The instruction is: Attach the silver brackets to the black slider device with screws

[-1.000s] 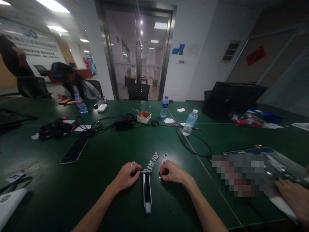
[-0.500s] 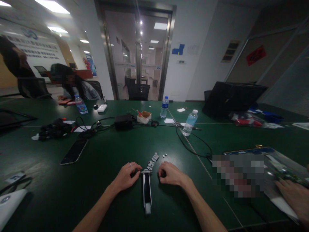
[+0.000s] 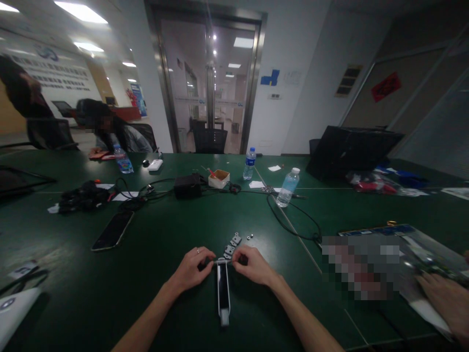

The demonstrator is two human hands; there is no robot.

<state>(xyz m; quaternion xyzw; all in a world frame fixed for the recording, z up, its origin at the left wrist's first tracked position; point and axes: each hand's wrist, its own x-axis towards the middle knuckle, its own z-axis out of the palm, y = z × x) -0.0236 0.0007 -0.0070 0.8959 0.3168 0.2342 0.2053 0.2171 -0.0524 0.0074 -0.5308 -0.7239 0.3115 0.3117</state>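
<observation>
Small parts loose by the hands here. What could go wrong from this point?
The tiny nuts or washers lie loose on the dark green table, so they could roll off or get lost against it. The small metal plates sit right by the right hand and might get knocked. The long black-and-white part looks unclamped, so it may shift while the left hand and right hand work its metal end.

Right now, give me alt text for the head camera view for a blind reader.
The left hand and right hand pinch the metal end of a black-and-white strip on a dark green table, with small metal plates just beyond.
</observation>
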